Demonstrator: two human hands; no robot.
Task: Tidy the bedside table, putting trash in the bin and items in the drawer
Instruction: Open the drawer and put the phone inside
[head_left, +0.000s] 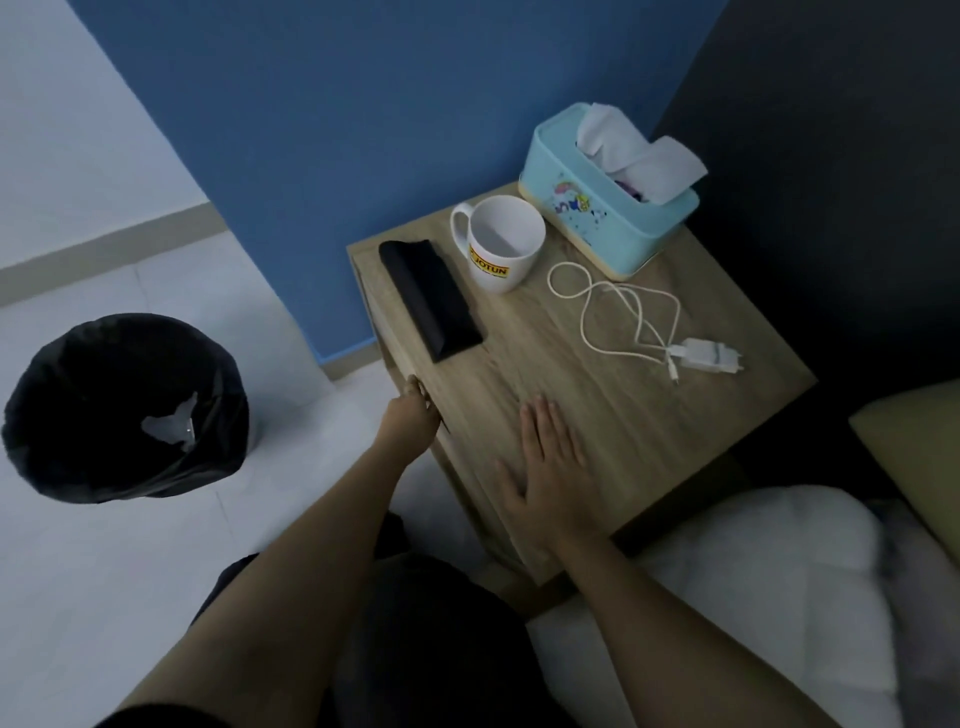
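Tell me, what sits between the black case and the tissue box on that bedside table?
In the head view, a white mug stands between the black case and the tissue box.

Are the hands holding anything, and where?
Left hand grips the bedside table's drawer-front top edge. Right hand lies flat on the tabletop, holding nothing.

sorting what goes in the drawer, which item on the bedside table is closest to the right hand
The black case. Its near end lies closest to the flat right hand; the white charger, mug and tissue box sit farther back.
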